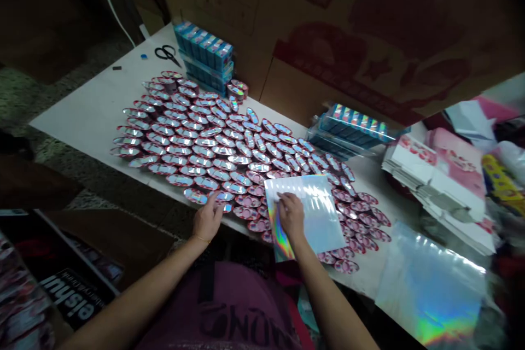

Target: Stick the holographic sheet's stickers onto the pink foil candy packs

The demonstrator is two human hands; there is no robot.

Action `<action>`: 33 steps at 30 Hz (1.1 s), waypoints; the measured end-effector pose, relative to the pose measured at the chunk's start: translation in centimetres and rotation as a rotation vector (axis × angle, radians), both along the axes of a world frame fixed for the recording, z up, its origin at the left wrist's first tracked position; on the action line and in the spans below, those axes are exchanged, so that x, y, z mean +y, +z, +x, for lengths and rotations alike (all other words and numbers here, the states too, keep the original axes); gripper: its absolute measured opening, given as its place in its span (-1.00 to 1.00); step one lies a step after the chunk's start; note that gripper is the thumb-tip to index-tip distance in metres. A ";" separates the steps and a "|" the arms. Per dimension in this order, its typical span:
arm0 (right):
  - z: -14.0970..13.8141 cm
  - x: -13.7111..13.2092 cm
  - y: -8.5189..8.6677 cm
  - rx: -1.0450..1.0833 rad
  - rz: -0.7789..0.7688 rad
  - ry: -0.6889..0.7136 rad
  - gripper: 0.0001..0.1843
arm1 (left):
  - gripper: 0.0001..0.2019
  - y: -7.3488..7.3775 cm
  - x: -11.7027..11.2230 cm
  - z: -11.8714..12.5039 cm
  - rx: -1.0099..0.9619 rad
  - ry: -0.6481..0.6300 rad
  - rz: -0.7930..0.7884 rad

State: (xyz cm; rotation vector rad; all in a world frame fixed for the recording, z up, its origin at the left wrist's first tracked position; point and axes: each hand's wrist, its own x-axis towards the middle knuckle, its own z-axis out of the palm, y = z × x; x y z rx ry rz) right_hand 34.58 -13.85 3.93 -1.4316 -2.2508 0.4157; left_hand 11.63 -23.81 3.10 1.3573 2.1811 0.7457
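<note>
Several small pink oval pieces with shiny holographic tops lie in overlapping rows across the white table. My left hand reaches to the near edge of the rows, fingers stretched out onto one piece. My right hand rests on a holographic sticker sheet that lies over the pieces, its fingertips pinched at the sheet's surface; what they pinch is too small to make out.
Stacks of blue boxes stand at the back, with more in a clear wrap. Black scissors lie at the far left. Flat pink-and-white cartons pile at right. Another holographic sheet lies at the near right. Cardboard boxes wall the back.
</note>
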 end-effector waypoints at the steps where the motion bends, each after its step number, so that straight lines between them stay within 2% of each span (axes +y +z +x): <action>1: 2.4 1.9 0.3 0.013 0.037 -0.055 -0.65 | -0.66 0.6 1.3 1.5 0.031 -0.107 0.060; 3: 6.4 6.0 0.7 -0.036 0.077 -0.072 -0.66 | -0.68 1.5 4.4 5.3 0.131 -0.324 0.142; 5: 8.9 9.8 0.5 -0.150 0.072 0.001 -0.67 | -0.60 1.7 7.8 9.3 0.251 -0.488 0.157; 7: 9.8 12.7 0.0 -0.274 0.041 0.105 -0.66 | -0.47 1.1 10.5 12.8 0.336 -0.585 0.133; 9: 9.9 14.2 -0.7 -0.375 0.010 0.214 -0.65 | -0.36 0.0 12.1 15.2 0.387 -0.593 0.083; 12: 10.1 14.8 -1.7 -0.457 0.012 0.367 -0.65 | -0.29 -1.3 12.7 16.9 0.425 -0.536 0.008; 14: 10.8 14.6 -2.2 -0.467 0.042 0.434 -0.63 | -0.28 -1.7 12.7 17.5 0.435 -0.524 -0.018; 20: 14.1 14.3 -3.1 -0.362 0.072 0.506 -0.72 | -0.26 -1.4 12.7 19.2 0.468 -0.503 -0.052; 24: 16.5 13.8 -3.3 -0.265 0.114 0.485 -0.76 | -0.24 -1.5 12.7 21.2 0.464 -0.533 -0.051; 26: 17.6 13.4 -2.5 -0.243 0.115 0.467 -0.78 | -0.25 -1.6 12.8 22.2 0.451 -0.541 -0.047; 28: 18.5 13.0 -0.7 -0.247 0.090 0.433 -0.80 | -0.28 -1.7 13.0 23.1 0.429 -0.525 -0.055; 31: 19.2 12.4 3.7 -0.186 -0.011 0.350 -0.81 | -0.33 -1.8 13.5 23.9 0.358 -0.485 -0.075; 33: 19.1 11.8 6.9 -0.033 -0.157 0.290 -0.81 | -0.34 -1.7 13.8 24.0 0.271 -0.463 -0.071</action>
